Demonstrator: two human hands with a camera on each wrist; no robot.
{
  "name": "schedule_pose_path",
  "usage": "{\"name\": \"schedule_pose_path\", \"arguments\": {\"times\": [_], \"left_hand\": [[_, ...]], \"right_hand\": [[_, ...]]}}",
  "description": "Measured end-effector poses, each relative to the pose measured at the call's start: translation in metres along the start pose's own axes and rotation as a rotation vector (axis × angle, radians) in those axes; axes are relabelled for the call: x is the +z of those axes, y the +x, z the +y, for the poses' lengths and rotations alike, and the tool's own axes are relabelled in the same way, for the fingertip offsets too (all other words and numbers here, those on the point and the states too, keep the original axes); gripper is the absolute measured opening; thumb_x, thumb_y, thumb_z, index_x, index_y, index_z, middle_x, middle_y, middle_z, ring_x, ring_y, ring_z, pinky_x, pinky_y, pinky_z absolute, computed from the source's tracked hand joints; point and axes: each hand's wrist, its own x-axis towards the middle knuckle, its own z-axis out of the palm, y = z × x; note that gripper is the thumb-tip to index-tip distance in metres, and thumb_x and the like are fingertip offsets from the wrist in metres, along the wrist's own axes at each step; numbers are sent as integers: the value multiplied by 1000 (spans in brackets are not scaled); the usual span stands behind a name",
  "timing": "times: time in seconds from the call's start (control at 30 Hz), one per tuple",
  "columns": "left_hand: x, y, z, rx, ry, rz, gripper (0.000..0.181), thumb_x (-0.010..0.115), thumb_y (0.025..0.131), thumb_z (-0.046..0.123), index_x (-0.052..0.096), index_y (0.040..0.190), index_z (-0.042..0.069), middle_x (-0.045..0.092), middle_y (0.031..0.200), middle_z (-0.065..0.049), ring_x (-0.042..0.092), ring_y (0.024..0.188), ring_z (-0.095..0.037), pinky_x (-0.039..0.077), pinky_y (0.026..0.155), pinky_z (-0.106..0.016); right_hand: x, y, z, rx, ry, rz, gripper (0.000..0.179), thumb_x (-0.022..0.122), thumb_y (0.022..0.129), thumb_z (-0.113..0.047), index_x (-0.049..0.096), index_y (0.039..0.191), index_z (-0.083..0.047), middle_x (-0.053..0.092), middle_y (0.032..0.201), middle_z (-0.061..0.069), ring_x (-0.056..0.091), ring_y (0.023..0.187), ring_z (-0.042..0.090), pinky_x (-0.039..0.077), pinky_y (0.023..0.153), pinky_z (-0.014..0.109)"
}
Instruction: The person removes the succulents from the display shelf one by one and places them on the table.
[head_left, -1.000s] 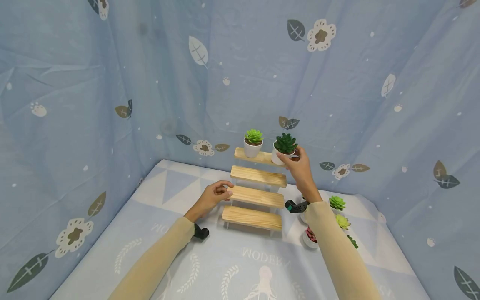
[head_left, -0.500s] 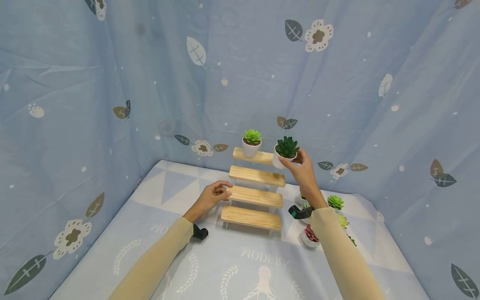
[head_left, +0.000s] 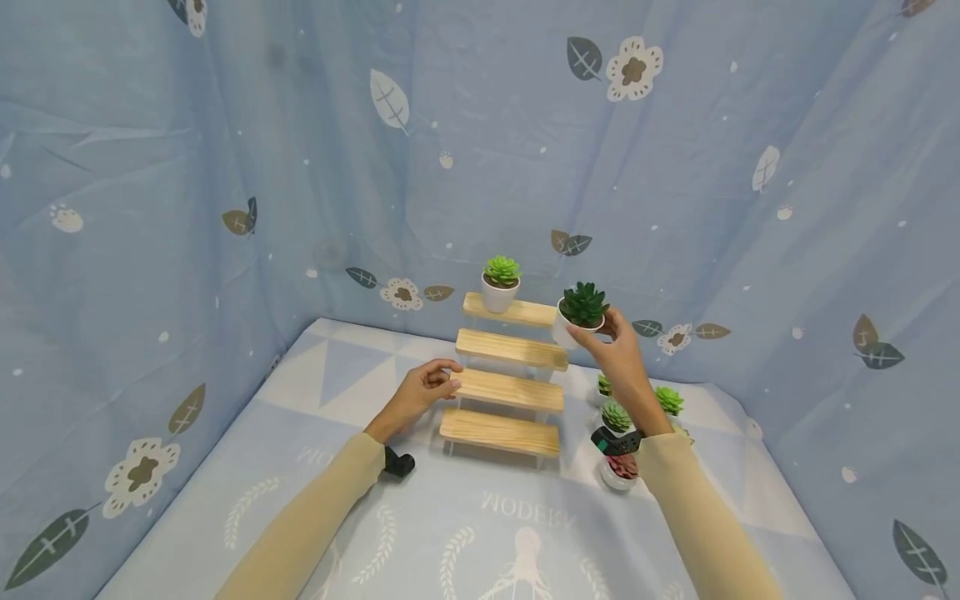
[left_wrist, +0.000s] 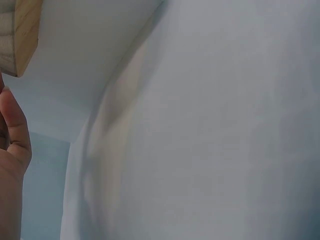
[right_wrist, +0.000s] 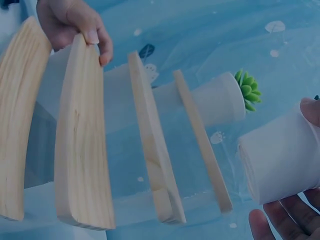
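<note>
My right hand [head_left: 621, 350] grips the white pot of a dark green potted succulent [head_left: 582, 307], held upright off the right end of the top shelf. In the right wrist view, the base of this pot [right_wrist: 280, 155] hangs beside the stand, clear of the wood. At the left end of the third shelf down, my left hand [head_left: 420, 393] pinches the wood of the four-tier plant stand [head_left: 510, 390] between thumb and fingers. A light green potted succulent [head_left: 500, 285] stands on the left part of the top shelf.
Several more potted succulents, including a red one [head_left: 621, 472] and a bright green one [head_left: 669, 401], stand on the table right of the stand, partly hidden by my right forearm. A blue patterned curtain [head_left: 465, 150] hangs close behind the stand.
My right hand has carried the dark green succulent rightward and slightly lower, from the top shelf's right part to beyond its end. The left hand has stayed at the stand.
</note>
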Motion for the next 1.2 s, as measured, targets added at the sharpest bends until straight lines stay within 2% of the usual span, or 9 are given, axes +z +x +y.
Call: {"name": "schedule_pose_path", "arguments": {"times": [0.27,0.53,0.67,0.77,0.97,1.2], "left_hand": [[1,-6,0,-21,1,0,36,70,101,15,61,134,3,66,97,-12,66,89,-21,56,94,-60],[0,-7,-1,-22,0,-4,35,69,101,16,62,134,5,66,99,-13,66,91,-24,57,93,-56],[0,-6,0,-17,7,-4,36,70,101,17,62,134,5,66,100,-15,66,93,-31,57,93,-57],[-1,-4,1,-17,6,-5,36,69,101,16,61,134,4,66,100,-16,65,93,-31,57,93,-57],[0,-2,3,-7,3,-5,36,70,101,17,61,134,4,66,99,-14,66,90,-23,57,93,-56],[0,-2,3,-21,4,-10,36,70,101,18,61,134,6,66,99,-13,66,92,-28,57,93,-55]], "right_hand": [[-9,-19,3,73,-30,-27,102,79,87,-56,25,162,-12,39,151,16,36,142,32,39,111,58],[-16,-36,8,112,-56,-12,105,78,90,-52,17,165,-10,34,160,17,36,143,34,41,111,58],[-20,-44,12,91,-58,-12,91,78,91,-50,31,157,-9,44,148,16,43,133,34,46,102,53],[-24,-51,14,86,-62,-25,83,78,91,-49,37,152,-10,47,144,14,45,131,32,46,104,54],[-31,-63,19,86,-88,-20,89,78,92,-48,32,158,-9,42,153,13,34,147,33,34,118,57],[-39,-79,27,95,-76,-25,90,78,92,-46,30,159,-8,43,154,13,37,144,31,36,117,54]]}}
